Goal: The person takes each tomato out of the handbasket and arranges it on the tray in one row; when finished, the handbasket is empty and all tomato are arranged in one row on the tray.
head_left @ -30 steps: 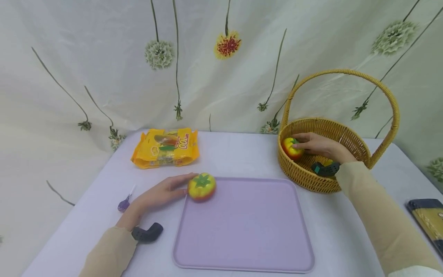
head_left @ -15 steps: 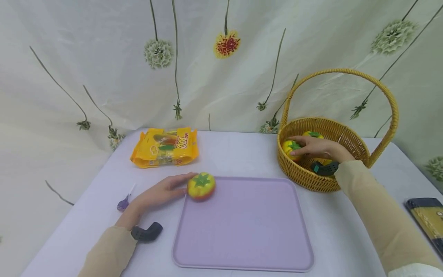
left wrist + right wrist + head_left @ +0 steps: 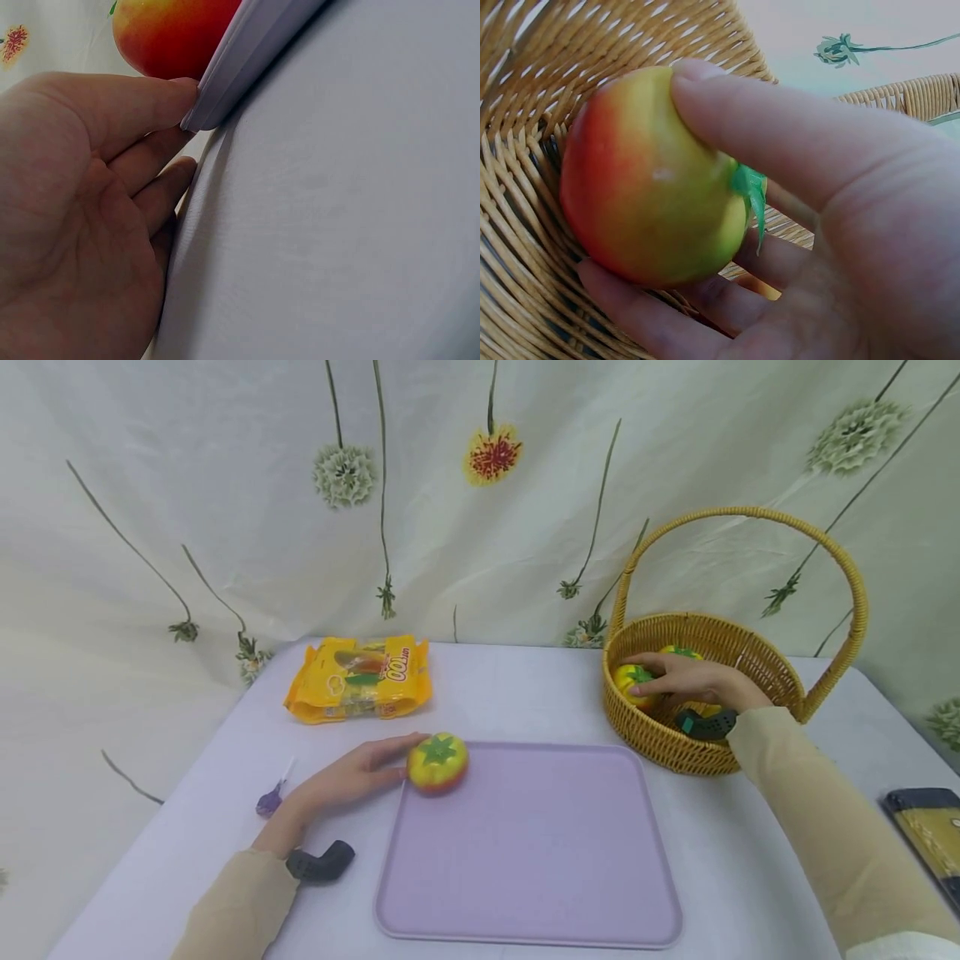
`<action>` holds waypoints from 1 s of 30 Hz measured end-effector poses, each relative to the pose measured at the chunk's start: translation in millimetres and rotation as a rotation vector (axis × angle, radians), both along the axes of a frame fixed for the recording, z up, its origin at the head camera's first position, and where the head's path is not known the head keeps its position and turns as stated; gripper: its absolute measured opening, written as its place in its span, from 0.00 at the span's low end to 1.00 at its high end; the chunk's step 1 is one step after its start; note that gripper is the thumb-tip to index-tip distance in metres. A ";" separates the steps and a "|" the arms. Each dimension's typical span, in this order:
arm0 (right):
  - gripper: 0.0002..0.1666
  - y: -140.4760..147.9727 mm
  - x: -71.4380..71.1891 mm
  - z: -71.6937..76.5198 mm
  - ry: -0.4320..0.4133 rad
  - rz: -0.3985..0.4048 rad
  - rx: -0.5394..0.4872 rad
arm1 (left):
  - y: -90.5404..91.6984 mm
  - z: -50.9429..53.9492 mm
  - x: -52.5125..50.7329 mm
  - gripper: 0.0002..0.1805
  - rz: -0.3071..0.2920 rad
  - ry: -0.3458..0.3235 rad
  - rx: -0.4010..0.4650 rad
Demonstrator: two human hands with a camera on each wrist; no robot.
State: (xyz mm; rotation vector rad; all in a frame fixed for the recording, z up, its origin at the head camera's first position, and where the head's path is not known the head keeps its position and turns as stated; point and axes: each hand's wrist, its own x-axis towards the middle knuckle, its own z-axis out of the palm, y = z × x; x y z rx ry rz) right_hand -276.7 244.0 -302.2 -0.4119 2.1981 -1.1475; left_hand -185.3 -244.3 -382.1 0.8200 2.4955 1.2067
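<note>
My left hand [image 3: 348, 783] lies at the back left corner of the lilac tray [image 3: 528, 852], fingers fairly straight, beside a yellow-red fruit [image 3: 437, 765] with green leaves. In the left wrist view the thumb of that hand [image 3: 90, 180] touches the tray rim [image 3: 232, 67]; the fruit [image 3: 169, 34] is just beyond. Inside the wicker basket [image 3: 678, 758], my right hand [image 3: 697, 681] grips another such fruit [image 3: 630, 681]. The right wrist view has the thumb of this hand [image 3: 840, 210] on the fruit's side [image 3: 645, 180] and fingers beneath, close against the basket wall [image 3: 517, 225].
Another fruit [image 3: 681, 652] sits behind my right hand in the basket, whose tall handle [image 3: 750, 513] arches above. An orange snack bag [image 3: 360, 681] stands at the back left, a purple lollipop [image 3: 270, 799] left of my left hand. A dark-and-yellow packet [image 3: 930, 835] lies far right.
The gripped fruit has shifted slightly down and left in the basket with my right fingers around it, and the fruit behind that hand has come into view. My left hand has stayed put.
</note>
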 end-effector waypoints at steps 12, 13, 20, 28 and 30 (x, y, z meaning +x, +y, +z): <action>0.42 -1.1 2.3 4.7 0.051 -0.049 -0.074 | 0.3 2.1 2.3 0.27 -0.006 0.014 0.018; 0.42 -0.6 2.3 5.1 0.057 -0.051 -0.077 | 0.4 2.1 2.1 0.28 -0.006 0.014 0.020; 0.41 3.2 3.7 9.0 0.086 -0.072 -0.101 | 1.2 0.5 0.9 0.28 -0.015 0.018 0.025; 0.41 1.8 7.2 19.0 0.113 -0.087 -0.090 | 2.1 2.9 2.1 0.28 -0.011 0.017 0.018; 0.41 1.3 8.1 21.5 0.119 -0.082 -0.084 | 2.0 3.5 2.6 0.28 -0.008 0.014 0.012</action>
